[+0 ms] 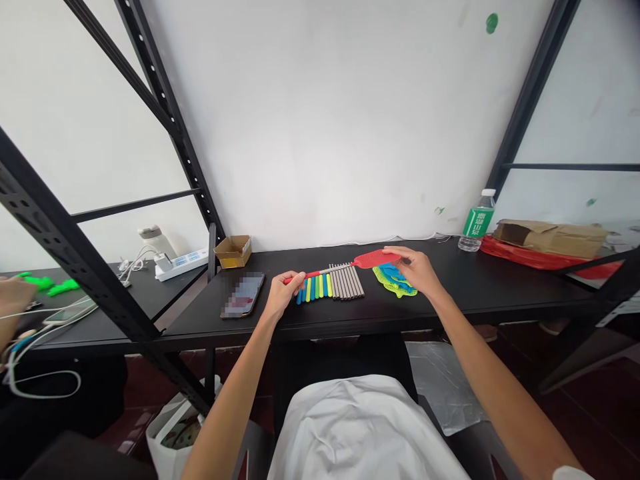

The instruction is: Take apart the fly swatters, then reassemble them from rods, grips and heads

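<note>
A red fly swatter point(373, 259) is held out lengthwise between the person's two hands, apparently just above the desk point(280, 321), across the back ends of a row of blue, green and yellow handles point(315, 287) and a row of grey rods point(347, 283). The left hand point(285, 293) is closed narrowly around the red handle, thumb along it, with the handle's end poking out past the fingers; the right hand point(414, 268) pinches the outer edge of the mesh head between thumb and fingers. The swatter looks very light, most likely thin plastic: the head should bend easily, while the grey shaft seems stiffer, probably a hollow metal tube that may be smooth and a little slippery. The handle and the solid part near the neck would seem the surest places to take hold, as the thin mesh could flex or crease if squeezed. Beside the right hand lies a pile of blue and yellow-green mesh heads point(395, 280). As for writing, the water bottle point(477, 223) wears a green label with large white characters, too small to read with confidence; the screen of the phone point(244, 295) is pixelated, so nothing there is legible.
</note>
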